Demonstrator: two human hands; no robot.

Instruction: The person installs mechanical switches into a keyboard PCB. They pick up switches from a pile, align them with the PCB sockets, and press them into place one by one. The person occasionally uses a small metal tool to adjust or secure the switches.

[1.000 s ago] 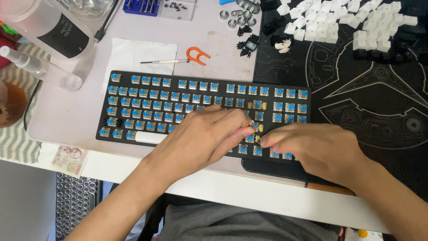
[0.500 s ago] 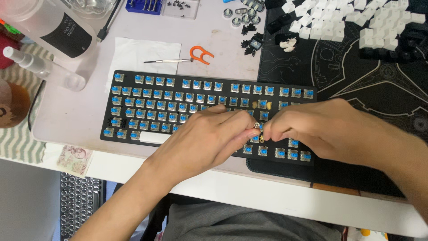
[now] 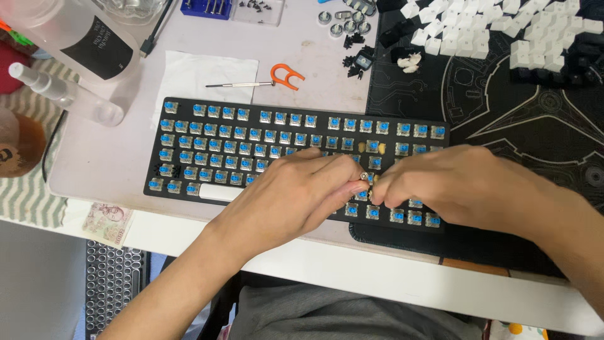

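We have both hands meeting over the lower middle of the keyboard (image 3: 296, 154): our left hand (image 3: 296, 195) and right hand (image 3: 450, 182) pinch fingertips together around something small and metallic (image 3: 365, 177), too tiny to name for sure, held just above the switches. Both grips look closed tight on it, we think to keep so small a part steady over its row. The keyboard lies flat, stripped of its caps, with blue-stemmed switches showing and one long white bar (image 3: 217, 192) left at its bottom edge; its right end rests on a dark mat with pale line art (image 3: 522, 119). The pulled white keycaps (image 3: 497, 31) sit heaped at the mat's far edge, probably parked out of the way. Beyond the board lie an orange-handled puller (image 3: 286, 75) with a thin metal shaft, a white paper sheet (image 3: 204, 79) and small metal rings (image 3: 343, 19). At far left stand a clear bottle with a black rectangular label (image 3: 97, 50) and a small spray bottle (image 3: 63, 94); a banknote (image 3: 107, 223) lies at the table edge.
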